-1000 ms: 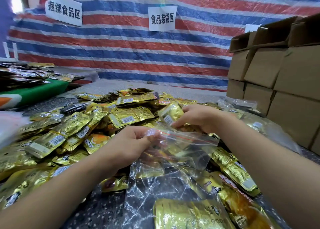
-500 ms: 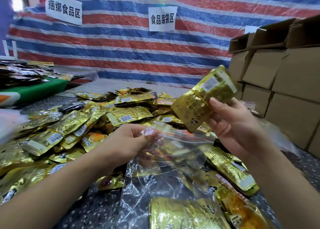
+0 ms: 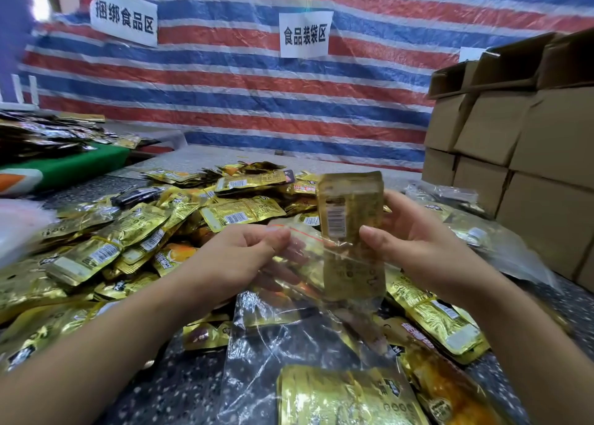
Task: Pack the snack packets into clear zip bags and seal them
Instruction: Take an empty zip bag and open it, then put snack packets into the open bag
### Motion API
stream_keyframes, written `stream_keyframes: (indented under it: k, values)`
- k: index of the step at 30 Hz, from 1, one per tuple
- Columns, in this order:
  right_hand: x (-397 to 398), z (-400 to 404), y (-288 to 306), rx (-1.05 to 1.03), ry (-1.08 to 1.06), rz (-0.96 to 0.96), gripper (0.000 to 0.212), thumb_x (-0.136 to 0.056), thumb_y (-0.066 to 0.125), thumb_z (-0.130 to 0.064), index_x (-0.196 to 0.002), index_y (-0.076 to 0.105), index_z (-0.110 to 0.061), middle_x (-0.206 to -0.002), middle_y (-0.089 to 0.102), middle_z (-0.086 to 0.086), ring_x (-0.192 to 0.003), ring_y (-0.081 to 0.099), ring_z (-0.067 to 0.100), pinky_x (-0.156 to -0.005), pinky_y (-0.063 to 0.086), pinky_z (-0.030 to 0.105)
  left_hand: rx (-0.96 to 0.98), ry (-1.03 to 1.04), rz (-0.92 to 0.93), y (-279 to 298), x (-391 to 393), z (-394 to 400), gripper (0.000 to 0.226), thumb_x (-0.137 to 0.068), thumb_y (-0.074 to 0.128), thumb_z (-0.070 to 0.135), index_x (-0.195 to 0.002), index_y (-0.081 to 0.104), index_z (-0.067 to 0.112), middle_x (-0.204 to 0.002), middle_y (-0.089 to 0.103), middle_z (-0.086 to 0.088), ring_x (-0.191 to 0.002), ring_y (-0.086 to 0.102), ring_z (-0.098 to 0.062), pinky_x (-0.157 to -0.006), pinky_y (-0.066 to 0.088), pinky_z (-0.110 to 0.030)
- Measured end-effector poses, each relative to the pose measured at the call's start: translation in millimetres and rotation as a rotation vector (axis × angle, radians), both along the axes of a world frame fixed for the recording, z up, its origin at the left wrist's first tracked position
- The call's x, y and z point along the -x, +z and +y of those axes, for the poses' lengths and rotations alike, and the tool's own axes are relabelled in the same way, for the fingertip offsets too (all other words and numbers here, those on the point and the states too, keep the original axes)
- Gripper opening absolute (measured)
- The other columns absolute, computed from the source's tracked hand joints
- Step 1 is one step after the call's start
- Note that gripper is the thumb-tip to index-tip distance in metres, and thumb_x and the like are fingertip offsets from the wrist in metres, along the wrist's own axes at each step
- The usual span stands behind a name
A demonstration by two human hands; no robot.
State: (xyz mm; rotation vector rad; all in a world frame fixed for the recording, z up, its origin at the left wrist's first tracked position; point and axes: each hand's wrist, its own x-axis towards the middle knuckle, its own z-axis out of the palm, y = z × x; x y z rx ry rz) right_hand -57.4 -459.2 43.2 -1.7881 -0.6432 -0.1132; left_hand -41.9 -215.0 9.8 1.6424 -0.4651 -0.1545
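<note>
Gold foil catches the light: the snack packet (image 3: 350, 209) stands upright between your hands, its lower half already down inside the mouth of the clear zip bag (image 3: 324, 264), its top half with the barcode strip poking out above the red zip line. Your right hand (image 3: 414, 241) grips the packet, thumb on the near face, fingers wrapped behind it. Your left hand (image 3: 238, 260) pinches the bag's rim at the left end of that red strip, and its fingers show through the plastic, holding the mouth open. Both hands hover over the speckled table (image 3: 180, 389), just beside each other with the bag between them. Below the bag, nearer to you, lies a second clear bag (image 3: 257, 354), with a stack of gold packets (image 3: 347, 395) in its lower part. Left and ahead, a loose heap of gold packets (image 3: 135, 241) covers the table. More filled clear bags (image 3: 501, 241) lie off to the right, near the stacked cardboard boxes (image 3: 527, 154). A red, white and blue striped tarp (image 3: 244, 96) hangs behind, with two paper signs (image 3: 304, 34) taped on.
</note>
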Motion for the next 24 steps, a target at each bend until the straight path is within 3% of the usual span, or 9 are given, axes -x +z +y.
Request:
stream_keyframes:
  k: [5, 8, 13, 18, 22, 24]
  values:
    - [3.8, 1.5, 1.4, 0.143, -0.026, -0.007, 0.034, -0.096, 0.053, 0.000, -0.125, 0.059, -0.018, -0.113, 0.072, 0.008, -0.107, 0.069, 0.022, -0.089, 0.058, 0.041, 0.009, 0.000, -0.019, 1.3, 1.1, -1.4, 0.042, -0.087, 0.048, 0.044, -0.092, 0.075, 0.012, -0.094, 0.077, -0.008, -0.077, 0.074, -0.025, -0.061, 0.059, -0.029]
    - [7.0, 4.4, 2.0, 0.214, 0.004, -0.013, 0.034, -0.098, 0.052, -0.002, -0.128, 0.058, -0.018, -0.109, 0.073, 0.011, -0.104, 0.070, 0.025, -0.088, 0.058, 0.043, 0.022, -0.009, -0.032, 1.0, 2.5, -3.9, 0.043, -0.087, 0.045, 0.043, -0.091, 0.072, 0.009, -0.092, 0.077, -0.009, -0.077, 0.074, -0.026, -0.060, 0.059, -0.030]
    - [10.8, 7.5, 5.1, 0.347, -0.072, -0.126, 0.035, -0.098, 0.054, -0.001, -0.125, 0.063, -0.023, -0.106, 0.073, 0.001, -0.103, 0.068, 0.022, -0.093, 0.052, 0.055, 0.010, 0.002, -0.085, 3.7, 6.3, -5.5, 0.051, -0.088, 0.039, 0.047, -0.093, 0.068, 0.006, -0.090, 0.077, -0.007, -0.076, 0.074, -0.027, -0.059, 0.057, -0.030]
    - [16.6, 10.3, 7.7, 0.512, -0.075, -0.194, 0.037, -0.100, 0.052, -0.016, -0.118, 0.061, -0.047, -0.104, 0.069, -0.014, -0.099, 0.063, 0.008, -0.083, 0.052, 0.037, -0.008, 0.008, -0.172, 2.6, 10.7, -10.2, 0.053, -0.090, 0.037, 0.048, -0.086, 0.070, 0.008, -0.083, 0.077, -0.007, -0.074, 0.075, -0.024, -0.059, 0.057, -0.032]
    - [13.1, 16.1, 3.9, 0.394, -0.136, -0.128, 0.036, -0.100, 0.054, -0.013, -0.117, 0.051, -0.045, -0.097, 0.072, -0.008, -0.093, 0.069, 0.009, -0.082, 0.058, 0.042, 0.030, 0.038, -0.198, 7.1, 13.7, -11.2, 0.049, -0.089, 0.037, 0.046, -0.071, 0.076, 0.024, -0.074, 0.076, 0.003, -0.060, 0.072, -0.013, -0.051, 0.053, -0.020]
    - [13.3, 17.4, 4.1, 0.376, -0.130, -0.109, 0.035, -0.099, 0.055, -0.013, -0.111, 0.052, -0.045, -0.096, 0.072, -0.009, -0.089, 0.071, 0.009, -0.075, 0.060, 0.036, 0.032, 0.044, -0.225, 6.5, 12.0, -11.0, 0.048, -0.090, 0.036, 0.046, -0.071, 0.077, 0.030, -0.074, 0.076, 0.002, -0.062, 0.072, -0.015, -0.053, 0.054, -0.022]
